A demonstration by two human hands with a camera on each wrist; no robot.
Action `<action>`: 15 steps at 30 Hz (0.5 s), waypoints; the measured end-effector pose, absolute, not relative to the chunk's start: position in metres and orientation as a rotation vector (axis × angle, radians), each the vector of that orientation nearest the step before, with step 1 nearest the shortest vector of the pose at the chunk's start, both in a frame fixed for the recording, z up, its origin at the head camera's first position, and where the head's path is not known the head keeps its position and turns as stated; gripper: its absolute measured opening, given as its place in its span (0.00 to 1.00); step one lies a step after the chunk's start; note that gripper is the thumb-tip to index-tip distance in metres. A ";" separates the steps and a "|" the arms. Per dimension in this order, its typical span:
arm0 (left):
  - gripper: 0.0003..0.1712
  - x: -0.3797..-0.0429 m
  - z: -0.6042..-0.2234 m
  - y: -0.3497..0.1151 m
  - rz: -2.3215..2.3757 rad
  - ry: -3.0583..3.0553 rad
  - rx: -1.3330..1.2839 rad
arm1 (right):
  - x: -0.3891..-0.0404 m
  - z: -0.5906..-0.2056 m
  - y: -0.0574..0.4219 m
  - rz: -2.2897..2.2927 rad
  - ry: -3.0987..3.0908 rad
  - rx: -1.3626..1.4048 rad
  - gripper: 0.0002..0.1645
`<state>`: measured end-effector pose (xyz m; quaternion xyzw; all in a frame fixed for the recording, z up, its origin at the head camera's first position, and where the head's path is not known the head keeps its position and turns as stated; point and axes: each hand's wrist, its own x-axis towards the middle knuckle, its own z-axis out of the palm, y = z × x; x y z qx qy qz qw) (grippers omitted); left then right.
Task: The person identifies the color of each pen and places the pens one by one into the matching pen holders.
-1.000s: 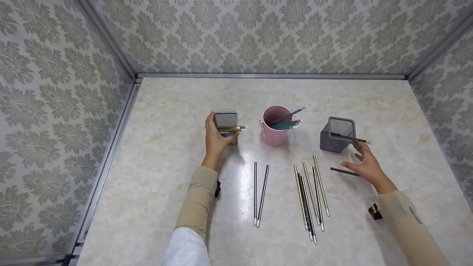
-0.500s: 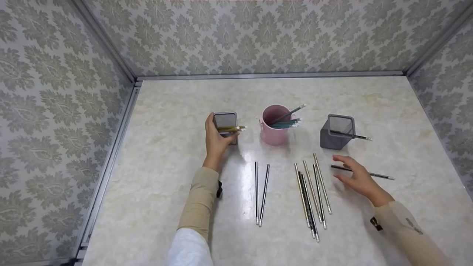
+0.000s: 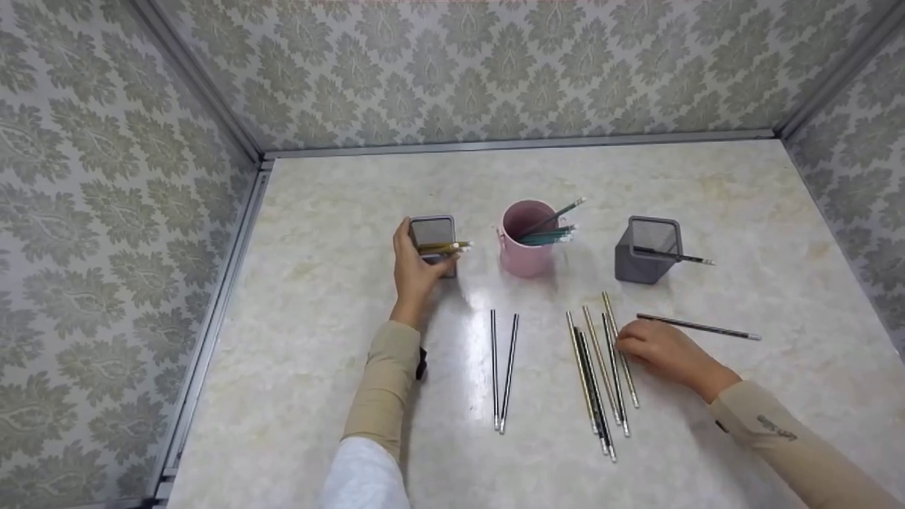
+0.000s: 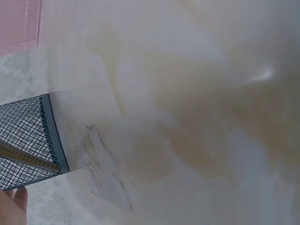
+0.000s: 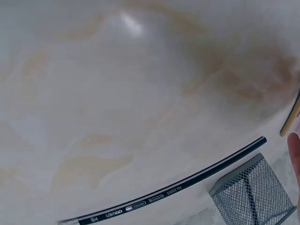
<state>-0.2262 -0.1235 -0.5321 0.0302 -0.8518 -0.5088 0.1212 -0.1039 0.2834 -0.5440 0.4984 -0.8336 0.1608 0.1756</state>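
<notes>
My left hand [image 3: 416, 272] grips the left mesh pen holder [image 3: 433, 227], thumb on its front side and fingers along its left. Several gold pencils [image 3: 442, 248] lean out of that holder. In the left wrist view, fingertips touch the mesh [image 4: 28, 140]. My right hand [image 3: 668, 353] is over the right edge of a group of gold and black pencils [image 3: 590, 382], its curled fingertips pinching the outermost gold pencil [image 3: 630, 385]. That pencil lies flat on the table, partly hidden under the fingers. The right thumb [image 5: 294, 147] shows at the edge of the right wrist view.
A pink bucket [image 3: 524, 261] with several green pencils stands in the middle. To its right stands another mesh pen holder [image 3: 636, 265] with a black pencil leaning out. One black pencil [image 3: 700, 326] lies before it; two dark pencils [image 3: 493, 367] lie left of the group.
My right hand has moved from beside the right pen holder, left and toward me, to the pencil group, its fingers closing in. The left hand stays on its holder.
</notes>
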 end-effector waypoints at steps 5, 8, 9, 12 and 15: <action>0.62 -0.227 -0.533 -0.121 -1.457 -2.488 0.065 | -0.105 -0.544 0.282 0.182 -2.222 1.562 0.09; 0.62 -0.228 -0.534 -0.121 -1.438 -2.492 0.053 | -0.106 -0.541 0.281 0.046 -2.162 1.623 0.10; 0.62 -0.229 -0.534 -0.121 -1.436 -2.493 0.051 | -0.107 -0.539 0.280 -0.006 -2.143 1.639 0.11; 0.62 -0.229 -0.533 -0.122 -1.444 -2.491 0.057 | -0.108 -0.535 0.275 -0.141 -2.100 1.686 0.13; 0.62 -0.229 -0.533 -0.124 -1.447 -2.484 0.078 | -0.109 -0.534 0.269 -0.224 -2.082 1.741 0.12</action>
